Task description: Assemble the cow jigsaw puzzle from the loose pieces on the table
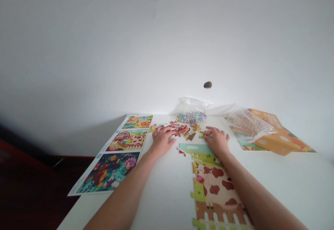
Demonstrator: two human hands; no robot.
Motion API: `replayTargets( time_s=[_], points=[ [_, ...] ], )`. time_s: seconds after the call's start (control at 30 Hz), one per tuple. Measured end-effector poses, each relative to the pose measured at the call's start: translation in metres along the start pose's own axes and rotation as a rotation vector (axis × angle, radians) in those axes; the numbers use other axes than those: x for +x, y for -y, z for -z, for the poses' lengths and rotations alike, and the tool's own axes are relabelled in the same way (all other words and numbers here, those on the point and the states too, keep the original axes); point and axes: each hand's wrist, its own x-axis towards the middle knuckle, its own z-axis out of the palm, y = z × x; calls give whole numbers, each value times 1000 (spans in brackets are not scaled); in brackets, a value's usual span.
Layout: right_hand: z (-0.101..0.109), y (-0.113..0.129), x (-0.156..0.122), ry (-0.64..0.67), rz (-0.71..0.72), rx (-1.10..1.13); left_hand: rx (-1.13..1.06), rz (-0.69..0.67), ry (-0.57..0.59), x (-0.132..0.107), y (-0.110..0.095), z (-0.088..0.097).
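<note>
The jigsaw puzzle (215, 188) shows a white cow with reddish-brown patches and a pink snout, above a white picket fence and green strips. The cardboard box (280, 139) is orange; the surface (167, 198) white.

Two hands show, the left hand (161, 141) and the right hand (217, 141). Left of the left hand lie three picture sheets (112, 150); below the right hand, one part-built jigsaw (214, 184). Beyond them sits one clear bag (191, 110); right of the right hand, a second clear bag (247, 125) and one orange box (276, 136). Between the hands, perhaps twenty loose pieces (182, 131) overlap.
</note>
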Motion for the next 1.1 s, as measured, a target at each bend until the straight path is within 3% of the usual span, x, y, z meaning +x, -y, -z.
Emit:
replayTargets(
  time_s=[0.27, 0.47, 0.67, 1.1],
  points=[
    [1, 2, -2, 2, 3, -13, 33, 4, -5, 0, -1, 3],
    [-1, 0, -2, -21, -2, -38, 96, 161, -87, 2, 2, 7],
    [-1, 1, -2, -22, 5, -43, 97, 193, -80, 4, 2, 8],
    [1, 3, -3, -11, 4, -56, -114, 73, -217, 11, 19, 3]
  ],
)
